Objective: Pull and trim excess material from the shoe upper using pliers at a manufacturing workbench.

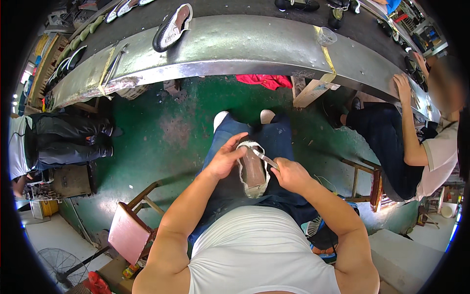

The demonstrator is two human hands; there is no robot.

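Over my lap, my left hand [226, 158] grips the side and front of a shoe upper on a last [254, 172]; its brown sole side faces up, ringed by a ragged white fabric edge. My right hand [293, 175] is closed around a slim silver metal tool [265, 159], its kind unclear. The tool's tip meets the white edge near the end farther from my body, close to my left thumb. My left fingers beneath the shoe are partly hidden.
Ahead runs a metal-edged workbench [245, 46] carrying a black-and-white shoe [173, 28], a clear plastic cup [326, 36] and more shoes. A seated co-worker [416, 142] is at the right, another person [54, 144] at the left. A pink-seated chair [129, 235] stands near my left elbow.
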